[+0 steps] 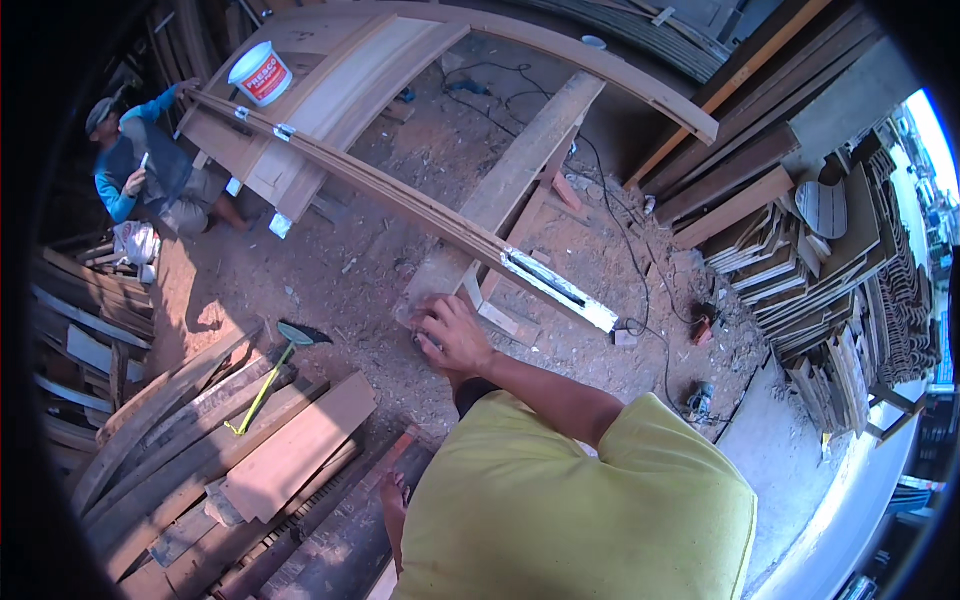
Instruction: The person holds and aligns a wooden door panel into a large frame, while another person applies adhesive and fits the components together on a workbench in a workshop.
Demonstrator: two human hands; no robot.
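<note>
My right hand (457, 335) has its fingers bent inward at the near end of a wooden bench plank (530, 150). Whatever those fingers hold is too small or too covered to make out. Just below it shows a bit of my left wrist (462, 380) with a dark band, and the left fingers are hidden behind the right hand. Close beyond the hands, a long wooden piece (400, 190) lies across the bench, its right end wrapped in shiny silvery material (560, 290). Pale wood offcuts (498, 318) sit beside the bench's near end.
A curved wooden frame (640, 80) and a white bucket with a red label (262, 75) are beyond. A co-worker (150, 165) crouches at left, one hand at the long piece. Boards (300, 445) lie lower left near a green-handled tool (265, 385). Cables (625, 225) cross the ground.
</note>
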